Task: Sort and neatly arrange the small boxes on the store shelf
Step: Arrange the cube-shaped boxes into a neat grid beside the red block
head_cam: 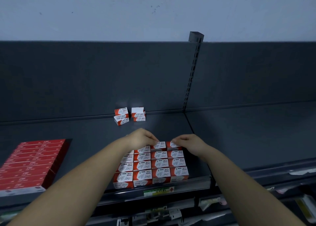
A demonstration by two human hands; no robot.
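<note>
Squaring off the far row now: the block of small red-and-white cardboard paper-clip boxes (153, 164) sits at the front edge of the dark grey metal shelf (196, 126), 4 across, and both hands are on its back row. The left hand (142, 138) has its fingertips curled down onto the third box (159, 146). The right hand (188, 142) does the same on the end box (173, 146) just beside it. Each hand has 1 box under bent fingers, but the thumbs are out of sight, so how firm the hold is I cannot tell.

To do this well, I'd draw both boxes snug against the row in front. Their outer sides should line up with the columns and the printed tops should face the same way. Pressure should stay light, so the front row isn't nudged over the lip.

At the shelf's back edge stand 4 loose boxes (130, 115) in 2 stacks of 2, the left stack skewed; those look like the next to join.

Toward the front-left corner lies a batch of flat red cardboard packs (30, 160), their print too blurred to read. The left forearm covers the block's back-left corner. Whether the block is 1 layer or 2 I cannot tell. The green price label (159, 191) on the front rail is illegible, and the lower shelves are cut off.
</note>
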